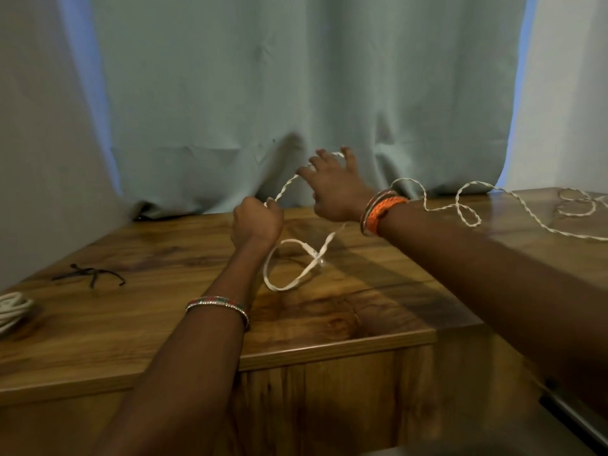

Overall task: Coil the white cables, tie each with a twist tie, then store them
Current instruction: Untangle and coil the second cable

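Coiled white cable (11, 309) lay at far left table (164, 340) edge. Dark twist ties (90, 274) lay loose just right of it. Left hand (256, 222) was fisted, pinching twisted white cable (286, 189) above tabletop; loop hung below fist. Right hand (334, 189) was spread, cable running across fingers (309, 174). Rest of cable trailed rightward in loose loops over table.

bare table (345, 311) centre; twist ties (90, 274) left (cable (533, 222) sprawled right)
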